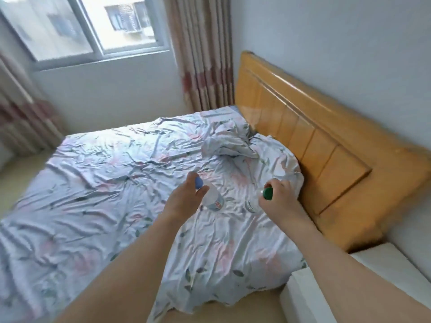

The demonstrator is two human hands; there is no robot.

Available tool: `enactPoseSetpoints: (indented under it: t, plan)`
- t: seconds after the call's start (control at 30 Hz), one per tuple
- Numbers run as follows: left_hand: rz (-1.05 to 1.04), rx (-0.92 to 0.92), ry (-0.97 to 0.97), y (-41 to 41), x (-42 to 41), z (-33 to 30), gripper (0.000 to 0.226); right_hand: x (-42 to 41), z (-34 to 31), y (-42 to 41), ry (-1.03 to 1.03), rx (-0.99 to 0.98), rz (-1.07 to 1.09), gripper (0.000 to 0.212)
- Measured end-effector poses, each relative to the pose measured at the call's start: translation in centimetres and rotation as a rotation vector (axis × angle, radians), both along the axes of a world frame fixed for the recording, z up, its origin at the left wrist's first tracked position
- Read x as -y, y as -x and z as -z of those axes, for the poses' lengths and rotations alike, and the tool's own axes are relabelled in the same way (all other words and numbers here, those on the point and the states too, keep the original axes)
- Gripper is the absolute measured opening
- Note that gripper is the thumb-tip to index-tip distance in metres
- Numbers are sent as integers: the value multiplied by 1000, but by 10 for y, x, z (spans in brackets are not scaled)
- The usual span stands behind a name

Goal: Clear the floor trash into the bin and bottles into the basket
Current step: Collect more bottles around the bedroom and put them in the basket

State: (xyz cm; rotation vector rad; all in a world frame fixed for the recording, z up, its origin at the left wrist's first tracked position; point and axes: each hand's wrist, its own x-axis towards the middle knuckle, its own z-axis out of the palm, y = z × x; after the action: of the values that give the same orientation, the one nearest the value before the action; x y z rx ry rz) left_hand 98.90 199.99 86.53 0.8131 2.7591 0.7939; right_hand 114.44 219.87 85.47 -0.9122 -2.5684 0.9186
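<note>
Hands: both reaching out over the bed, each gripping a clear plastic bottle by the neck.
Left hand [186,198]: fingers curling round the top of the blue-capped bottle [211,199]; cap poking out between thumb and fingers, body hanging down and away, tilted, label end lowest.
Right hand [278,197]: clasping the green-capped bottle [253,203] at the neck; green cap showing at the thumb side, body mostly hidden behind the hand, blurred.
Bottle position: both sitting just above or on the sheet, cannot tell if touching; well apart from each other.
Bed sheet [112,183]: floral, heavily wrinkled, bunching up near the headboard.
Headboard [303,127]: orange wood, running along the right wall.
Background: window [81,26] and striped curtain [203,54] showing beyond the bed.
</note>
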Motion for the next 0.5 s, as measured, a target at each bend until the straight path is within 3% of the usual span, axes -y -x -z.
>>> enactPoseSetpoints:
  t: [0.17, 0.5]
  plan:
    - [-302, -12, -50, 19, 168, -21, 42, 133, -20, 84, 13, -53, -279, 25]
    - [-926, -71, -90, -2, 571, -23, 37, 504, -30, 198, 103, -41, -867, 25]
